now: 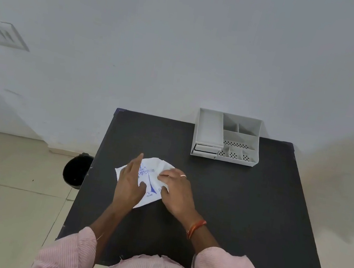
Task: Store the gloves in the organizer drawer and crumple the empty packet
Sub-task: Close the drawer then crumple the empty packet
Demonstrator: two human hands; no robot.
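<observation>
A white glove packet with blue print lies on the black table, a little left of its middle. My left hand rests flat on the packet's left part, its index finger stretched out. My right hand presses on the packet's right side and pinches its upper edge between thumb and finger. The gloves themselves are hidden. A grey organizer with several compartments stands at the table's far edge; its small drawer at the front left looks pushed in.
A black bin stands on the tiled floor just left of the table. A plain wall runs behind the table, with a vent at the far left.
</observation>
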